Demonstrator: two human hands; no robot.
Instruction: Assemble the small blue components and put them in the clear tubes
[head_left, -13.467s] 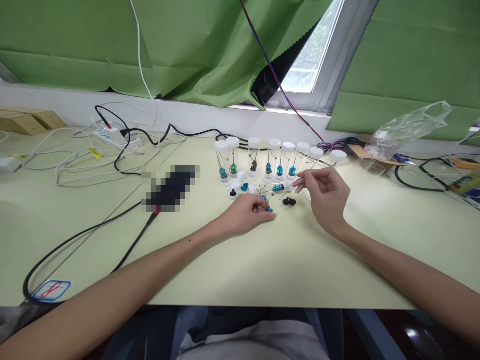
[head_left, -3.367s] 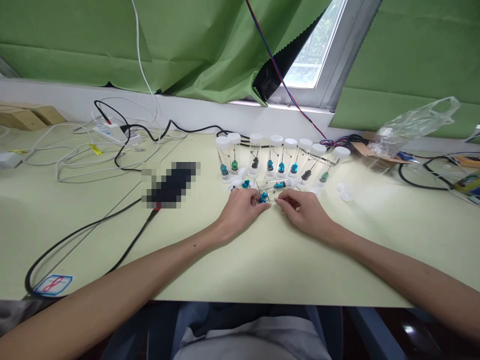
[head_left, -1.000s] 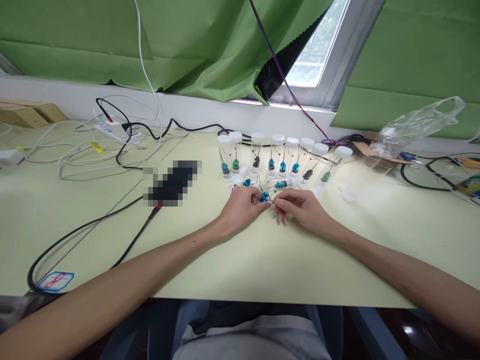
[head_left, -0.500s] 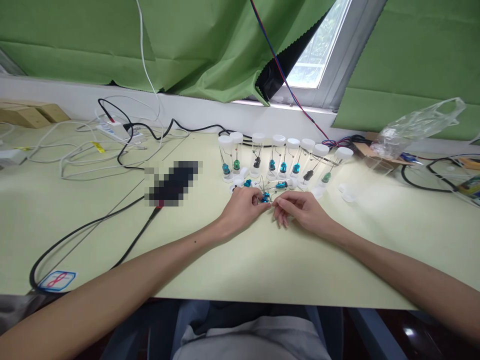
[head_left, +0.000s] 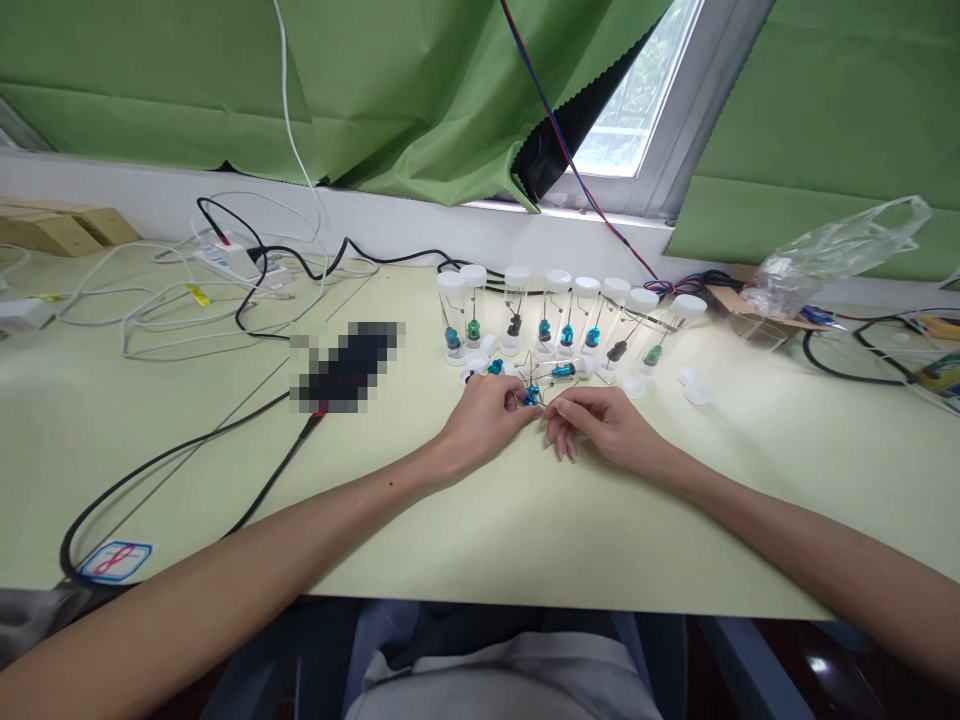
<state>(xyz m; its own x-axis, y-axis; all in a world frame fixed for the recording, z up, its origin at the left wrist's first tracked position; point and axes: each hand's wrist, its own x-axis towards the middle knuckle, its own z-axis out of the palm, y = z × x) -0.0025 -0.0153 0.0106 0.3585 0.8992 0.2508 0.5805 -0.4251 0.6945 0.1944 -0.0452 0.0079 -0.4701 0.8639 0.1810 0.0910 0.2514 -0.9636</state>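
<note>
My left hand (head_left: 484,420) rests on the pale green table (head_left: 525,520), fingers curled round a small bunch of blue wire-legged components (head_left: 532,396). My right hand (head_left: 600,425) lies just beside it, thumb and forefinger pinched on a thin wire lead of that bunch. Behind both hands stands a row of clear tubes with white caps (head_left: 562,310), each holding a blue, green or black component. One more tube (head_left: 561,370) lies on its side just beyond my fingertips.
Loose white caps (head_left: 690,385) lie to the right of the tubes. A blurred dark object (head_left: 346,365) with a black cable sits at the left. White and black cables and a power strip (head_left: 232,262) cover the far left. A plastic bag (head_left: 825,255) sits far right.
Since 13.5 s ago my right hand has come down from the tubes to meet the left, and more tubes stand filled in the row. Over the last second both hands barely move.
</note>
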